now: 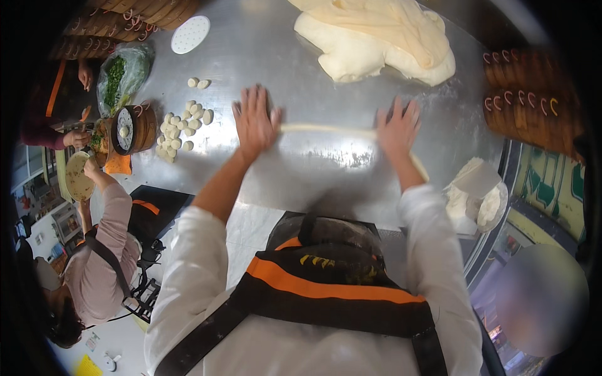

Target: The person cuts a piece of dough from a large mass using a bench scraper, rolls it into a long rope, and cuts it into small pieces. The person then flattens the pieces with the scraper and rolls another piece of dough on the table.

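Note:
A thin rope of pale dough (329, 128) stretches across the metal worktop between my two hands. My left hand (256, 120) lies flat over its left end, palm down with the fingers spread. Over the right part of the rope, my right hand (399, 124) presses flat too, slightly blurred; the rope's end shows again beside my right wrist. Left of my left hand sits a loose cluster of small cut dough pieces (181, 124). Beyond my right hand rests a large mass of dough (376, 47), partly under a smoother, yellowish layer.
White flour (463, 188) with a scraper and a bowl (493, 209) lies at the right edge. Bamboo steamers (526, 103) are stacked right and far left. A small steamer (136, 129), a bag of chopped greens (120, 77) and co-workers' hands (77, 138) are at the left.

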